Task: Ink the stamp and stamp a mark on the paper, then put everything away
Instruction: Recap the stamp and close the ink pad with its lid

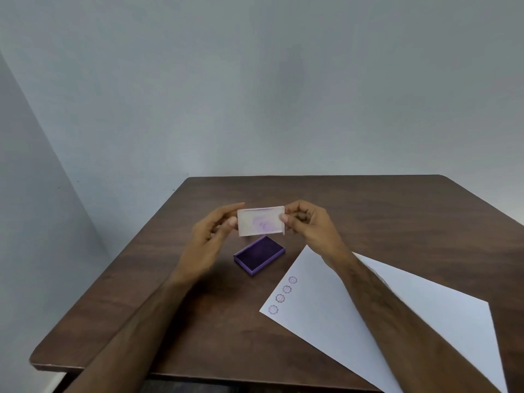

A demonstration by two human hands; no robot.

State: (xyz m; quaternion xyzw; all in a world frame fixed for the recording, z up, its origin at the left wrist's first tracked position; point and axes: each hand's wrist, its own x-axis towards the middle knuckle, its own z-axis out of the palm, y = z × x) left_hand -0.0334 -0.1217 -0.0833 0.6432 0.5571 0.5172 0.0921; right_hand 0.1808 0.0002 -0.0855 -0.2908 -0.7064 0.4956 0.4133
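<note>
Currently, a pale lid (261, 221) is being held up above the table (198, 321) between both hands. It is being pinched at its right edge by the thumb and fingers of the right hand (307, 222), while its left edge is being steadied by the left hand (209, 236), whose fingers are extended and only loosely curled against it. The lid's inner face, smudged with faint purple, is being turned toward the wearer, probably so that it can be lined up before being lowered.

Directly beneath it, the purple ink pad (259, 255) is lying uncovered on the dark wood, its inked surface exposed. By this arrangement, the closing of the pad is judged to be the step in hand, as part of putting things away.

To the right, the white paper (382, 321) is lying at an angle under the right forearm, overhanging the near table edge. Four small purple stamped marks (283, 294) are lined up along its left edge, so the stamping appears done. No stamp can be made out.
</note>
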